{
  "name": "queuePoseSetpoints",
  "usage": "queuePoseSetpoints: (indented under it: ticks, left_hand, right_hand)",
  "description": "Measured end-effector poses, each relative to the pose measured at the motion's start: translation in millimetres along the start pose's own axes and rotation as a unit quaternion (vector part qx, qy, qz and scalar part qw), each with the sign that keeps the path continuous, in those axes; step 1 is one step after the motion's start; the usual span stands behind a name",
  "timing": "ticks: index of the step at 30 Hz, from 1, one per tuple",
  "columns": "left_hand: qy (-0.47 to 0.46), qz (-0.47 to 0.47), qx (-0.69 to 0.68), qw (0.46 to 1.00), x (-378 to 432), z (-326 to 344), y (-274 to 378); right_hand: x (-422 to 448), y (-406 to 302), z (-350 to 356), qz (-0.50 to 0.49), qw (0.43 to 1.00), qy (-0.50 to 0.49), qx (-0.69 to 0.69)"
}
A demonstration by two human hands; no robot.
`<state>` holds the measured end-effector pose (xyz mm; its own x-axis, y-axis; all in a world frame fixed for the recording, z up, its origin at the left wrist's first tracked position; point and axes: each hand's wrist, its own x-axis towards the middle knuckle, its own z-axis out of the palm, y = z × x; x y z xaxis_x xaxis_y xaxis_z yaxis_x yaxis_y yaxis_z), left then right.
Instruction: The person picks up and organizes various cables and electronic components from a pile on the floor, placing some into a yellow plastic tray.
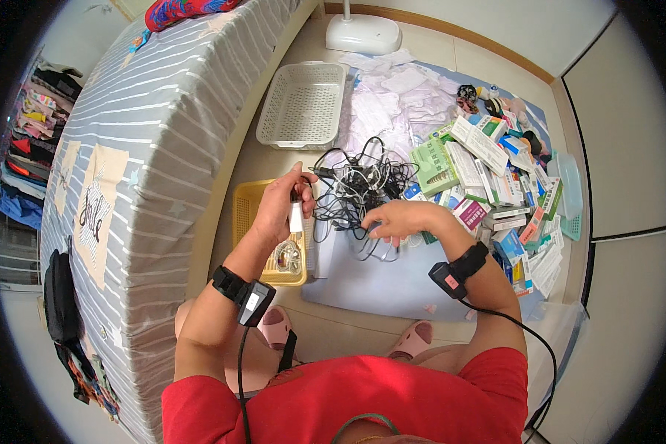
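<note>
My left hand (282, 204) is closed around a white plug-like piece (296, 217) with a black cable running up from it. It is held over the yellow plastic basket (240, 222), where a coiled clear-and-white cable (288, 256) lies. A tangle of black and white cables (361, 180) sits on the blue-grey mat (361, 288) between my hands. My right hand (402, 219) is at the near right edge of that tangle, fingers curled. Thin cable loops show below its fingertips; whether they are gripped is unclear.
Beyond the tangle stand a white perforated basket (302, 105) and a spread of pale wrapped pads (399, 100). Medicine boxes (494, 172) are heaped on the right, by a cabinet door (621, 139). A striped-covered bed (161, 166) borders the left; a white stand base (363, 34) is at the back.
</note>
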<state>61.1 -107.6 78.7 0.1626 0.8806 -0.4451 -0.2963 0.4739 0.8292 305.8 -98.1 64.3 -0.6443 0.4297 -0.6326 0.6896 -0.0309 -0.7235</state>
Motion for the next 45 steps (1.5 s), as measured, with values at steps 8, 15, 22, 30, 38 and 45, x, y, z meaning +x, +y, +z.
queuePoseSetpoints:
  ticks: [8, 15, 22, 30, 38, 45]
  left_hand:
    - [-0.113, -0.079, -0.114, 0.984, -5.9, 15.2, 0.3]
    - [-0.091, -0.084, -0.182, 0.976, -15.3, 18.4, 10.6]
    - [-0.194, -0.130, -0.036, 0.972, -26.8, 11.9, 7.5]
    - [-0.192, -0.033, -0.240, 0.951, -21.7, 0.0, 23.4]
    - [-0.182, 0.059, -0.060, 0.980, -16.3, -0.4, 10.1]
    - [-0.156, 0.083, 0.013, 0.984, -15.8, 12.4, -0.4]
  right_hand:
    - [40.2, -20.1, 11.5, -0.339, 0.879, 0.334, 0.038]
    - [37.2, -26.1, 11.6, -0.189, 0.943, 0.233, 0.144]
    - [23.8, -23.0, -10.4, -0.225, 0.864, 0.449, 0.040]
    - [18.9, -2.4, -25.0, -0.208, 0.884, 0.412, 0.070]
    - [23.1, -25.0, 0.4, -0.274, 0.894, 0.340, 0.097]
    - [32.3, -27.1, 11.9, -0.293, 0.897, 0.326, 0.058]
